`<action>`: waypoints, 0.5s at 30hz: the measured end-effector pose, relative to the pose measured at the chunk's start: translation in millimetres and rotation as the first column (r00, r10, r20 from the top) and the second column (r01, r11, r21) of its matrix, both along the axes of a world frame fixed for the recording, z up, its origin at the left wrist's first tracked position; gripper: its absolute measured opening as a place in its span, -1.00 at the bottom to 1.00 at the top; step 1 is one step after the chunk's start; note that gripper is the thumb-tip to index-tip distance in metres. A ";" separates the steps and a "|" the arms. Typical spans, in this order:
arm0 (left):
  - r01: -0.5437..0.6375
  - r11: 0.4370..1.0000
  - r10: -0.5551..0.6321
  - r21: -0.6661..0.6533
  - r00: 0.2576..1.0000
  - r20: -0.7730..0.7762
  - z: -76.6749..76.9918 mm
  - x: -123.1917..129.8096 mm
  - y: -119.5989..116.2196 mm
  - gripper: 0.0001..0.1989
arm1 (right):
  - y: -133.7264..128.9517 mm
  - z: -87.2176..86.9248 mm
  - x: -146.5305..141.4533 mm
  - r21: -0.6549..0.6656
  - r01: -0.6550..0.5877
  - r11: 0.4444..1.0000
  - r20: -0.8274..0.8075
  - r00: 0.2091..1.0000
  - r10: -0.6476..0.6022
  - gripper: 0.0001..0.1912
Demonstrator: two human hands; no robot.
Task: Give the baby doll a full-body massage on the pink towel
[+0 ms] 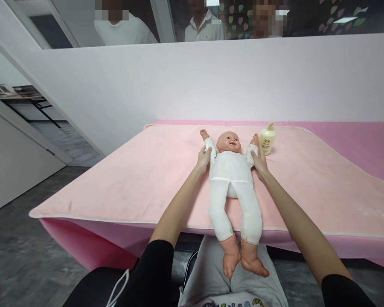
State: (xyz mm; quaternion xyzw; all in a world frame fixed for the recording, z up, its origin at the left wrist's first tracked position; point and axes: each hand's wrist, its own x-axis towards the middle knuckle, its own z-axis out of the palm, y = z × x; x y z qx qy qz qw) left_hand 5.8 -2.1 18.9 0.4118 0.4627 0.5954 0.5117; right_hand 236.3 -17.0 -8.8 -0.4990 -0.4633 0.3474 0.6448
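Note:
A baby doll (232,168) with a white cloth body lies on its back on a pink blanket (131,179). Its head points to the wall, and its feet stick out past the table's front edge over my lap. My left hand (204,159) is closed round the doll's arm on the left. On the other side my right hand (259,162) grips the doll's other arm. Both doll arms are raised beside its head. Just beyond my right hand stands a pale yellow pump bottle (268,140).
A darker pink cover (355,143) lies under the blanket. Behind the table rises a white wall (211,81), with several people reflected or seen through the glass above it. A black chair (96,285) is at the lower left, beside grey floor.

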 end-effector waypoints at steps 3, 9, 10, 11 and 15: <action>0.073 0.995 -0.081 0.068 0.990 0.118 0.0 -14.9 -5.0 -0.63 | -11.5 3.9 13.4 -0.064 -0.122 0.990 -0.175 0.979 0.109 -0.29; 0.265 0.941 -0.261 0.208 0.964 -0.048 4.7 -38.0 -24.4 -0.55 | -39.2 16.8 39.3 -0.133 -0.350 0.927 -0.177 0.929 0.325 -0.46; 0.301 0.932 -0.286 0.204 0.953 -0.100 5.5 -40.6 -26.9 -0.53 | -42.3 19.1 42.5 -0.147 -0.391 0.908 -0.129 0.918 0.374 -0.48; 0.336 0.922 -0.313 0.193 0.939 -0.142 6.1 -43.1 -28.9 -0.53 | -44.8 21.3 45.2 -0.161 -0.428 0.889 -0.078 0.904 0.421 -0.52; 0.502 0.849 -0.446 0.166 0.848 -0.285 7.6 -52.3 -32.5 -0.62 | -49.0 23.7 52.1 -0.209 -0.484 0.850 0.044 0.863 0.502 -0.72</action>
